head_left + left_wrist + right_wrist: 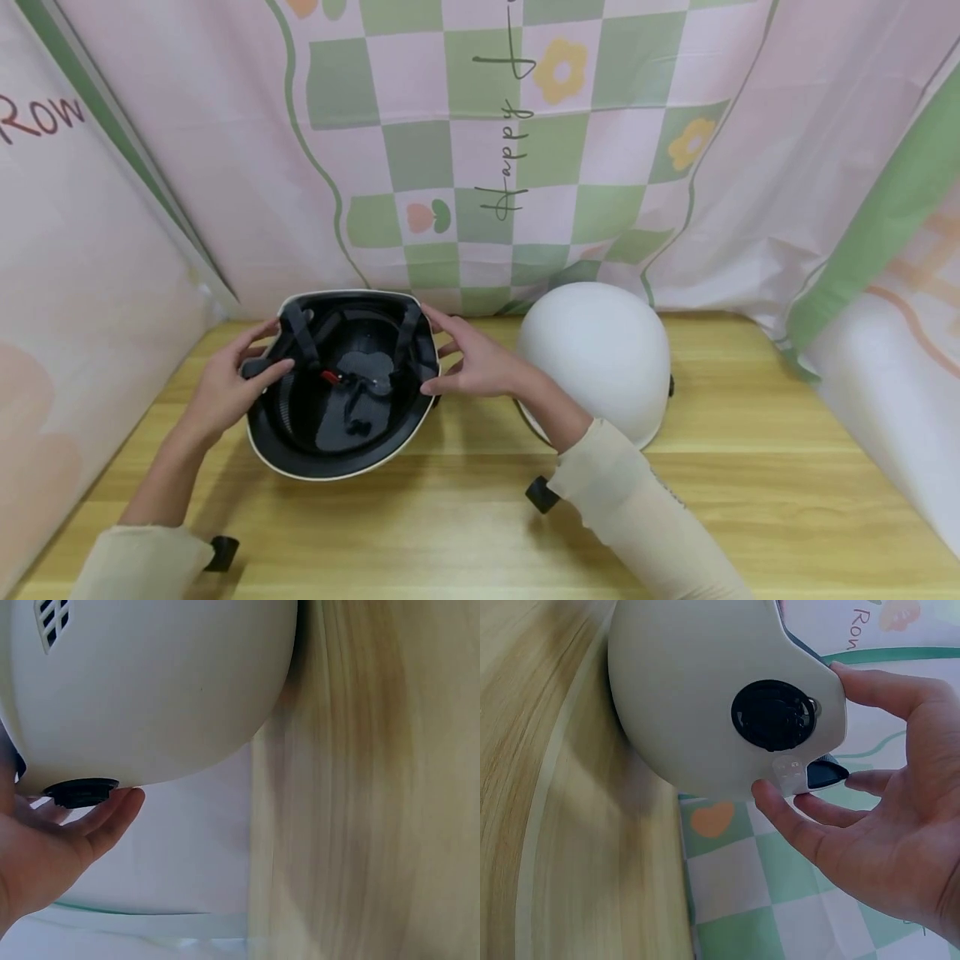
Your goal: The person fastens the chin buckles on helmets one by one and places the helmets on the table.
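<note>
An upturned white helmet rests on the wooden table, its black lining, straps and red buckle part facing up. My left hand holds its left rim, thumb over the edge and fingers outside. On the opposite side, my right hand grips the rim between thumb and fingers. The left wrist view shows the smooth shell with a vent, and my left hand beside a black round fitting. In the right wrist view, my right hand spans the rim near a black disc on the shell.
A second white helmet stands dome-up on the table, right of the upturned one and behind my right forearm. A checkered curtain hangs along the table's back edge. Printed fabric closes off the left side.
</note>
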`<control>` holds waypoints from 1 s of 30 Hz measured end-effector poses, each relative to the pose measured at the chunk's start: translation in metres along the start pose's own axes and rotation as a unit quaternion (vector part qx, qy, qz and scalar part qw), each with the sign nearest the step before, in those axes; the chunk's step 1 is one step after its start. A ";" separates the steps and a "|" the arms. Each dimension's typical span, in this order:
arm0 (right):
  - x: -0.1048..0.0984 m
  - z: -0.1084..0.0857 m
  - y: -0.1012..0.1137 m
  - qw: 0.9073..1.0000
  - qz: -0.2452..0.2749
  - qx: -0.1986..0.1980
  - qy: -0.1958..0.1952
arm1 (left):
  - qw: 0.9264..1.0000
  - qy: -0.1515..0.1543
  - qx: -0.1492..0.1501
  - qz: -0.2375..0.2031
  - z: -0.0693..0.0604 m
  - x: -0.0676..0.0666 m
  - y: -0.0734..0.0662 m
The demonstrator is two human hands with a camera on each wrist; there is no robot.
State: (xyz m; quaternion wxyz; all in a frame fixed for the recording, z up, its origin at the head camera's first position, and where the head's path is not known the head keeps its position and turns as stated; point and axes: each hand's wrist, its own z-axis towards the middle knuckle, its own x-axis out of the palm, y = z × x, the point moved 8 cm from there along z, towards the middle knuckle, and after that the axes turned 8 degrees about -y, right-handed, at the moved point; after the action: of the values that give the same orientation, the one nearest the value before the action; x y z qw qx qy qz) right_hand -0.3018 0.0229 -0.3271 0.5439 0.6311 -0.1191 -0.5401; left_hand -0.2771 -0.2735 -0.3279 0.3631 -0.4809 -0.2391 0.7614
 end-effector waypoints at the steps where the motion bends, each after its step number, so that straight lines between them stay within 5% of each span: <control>1: 0.000 -0.001 0.000 1.000 0.002 0.001 0.000 | 1.000 0.003 0.004 0.005 0.000 0.000 -0.001; 15: 0.000 -0.003 0.002 1.000 0.010 -0.008 0.001 | 0.998 0.007 0.057 0.022 0.003 0.003 -0.012; 25: -0.001 -0.004 0.000 1.000 0.003 -0.001 0.020 | 0.999 0.020 0.025 0.011 0.001 0.003 -0.008; 30: -0.003 -0.005 -0.007 0.999 0.015 0.018 0.023 | 0.998 0.027 0.015 -0.050 -0.003 0.002 -0.005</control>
State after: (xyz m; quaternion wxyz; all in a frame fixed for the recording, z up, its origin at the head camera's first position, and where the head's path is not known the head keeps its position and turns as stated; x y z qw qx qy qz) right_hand -0.3019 0.0308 -0.3314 0.5433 0.6508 -0.1258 -0.5153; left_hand -0.2730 -0.2686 -0.3269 0.4141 -0.4836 -0.2411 0.7324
